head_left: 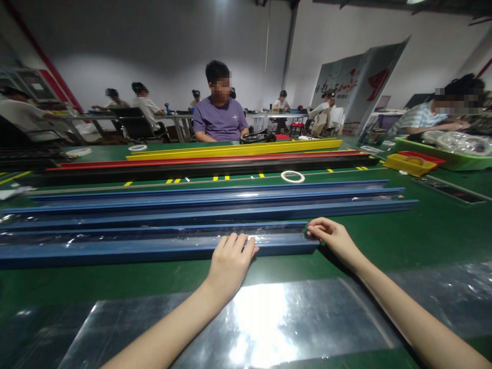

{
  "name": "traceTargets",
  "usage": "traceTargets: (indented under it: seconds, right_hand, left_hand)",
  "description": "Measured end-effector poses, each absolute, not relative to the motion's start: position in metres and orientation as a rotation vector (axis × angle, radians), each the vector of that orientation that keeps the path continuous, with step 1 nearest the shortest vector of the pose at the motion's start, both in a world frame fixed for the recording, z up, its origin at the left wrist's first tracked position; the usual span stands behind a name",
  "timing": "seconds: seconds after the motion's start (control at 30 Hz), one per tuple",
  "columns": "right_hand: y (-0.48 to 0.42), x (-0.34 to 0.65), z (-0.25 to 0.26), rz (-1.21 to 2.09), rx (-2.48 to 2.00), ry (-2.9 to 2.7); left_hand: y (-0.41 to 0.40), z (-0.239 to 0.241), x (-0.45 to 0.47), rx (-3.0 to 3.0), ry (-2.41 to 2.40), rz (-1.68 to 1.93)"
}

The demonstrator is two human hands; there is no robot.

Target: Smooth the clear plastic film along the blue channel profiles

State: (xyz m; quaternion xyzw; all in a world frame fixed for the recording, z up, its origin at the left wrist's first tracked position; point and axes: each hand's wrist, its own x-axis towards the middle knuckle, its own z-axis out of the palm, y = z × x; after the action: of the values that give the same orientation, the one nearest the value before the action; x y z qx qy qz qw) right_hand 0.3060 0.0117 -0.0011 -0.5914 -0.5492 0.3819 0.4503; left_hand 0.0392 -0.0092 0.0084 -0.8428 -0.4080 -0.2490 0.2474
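A long blue channel rail (pixel 146 248) lies across the green table just in front of me, with clear plastic film (pixel 269 237) along its top. My left hand (pixel 229 262) rests on the rail's near edge, fingers together and bent down over the film. My right hand (pixel 331 237) sits at the rail's right end, fingertips pinched against the end of the rail and film. Two more blue rails (pixel 215 201) lie parallel behind it.
A large clear plastic sheet (pixel 269 323) covers the table under my forearms. Farther back lie black, red and yellow rails (pixel 230 151) and a tape roll (pixel 292 176). Yellow and green bins (pixel 411 164) stand at right. A person in a purple shirt (pixel 220 119) sits opposite; others sit behind.
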Motion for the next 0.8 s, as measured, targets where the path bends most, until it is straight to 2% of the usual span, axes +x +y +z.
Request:
traceTargets:
  seconds: [0.8]
  right_hand:
    - [0.0143,0.3085,-0.0076,0.830,-1.544,-1.512]
  left_hand:
    - [-0.0067,0.0047,0.0401,-2.376,-1.221,-0.596]
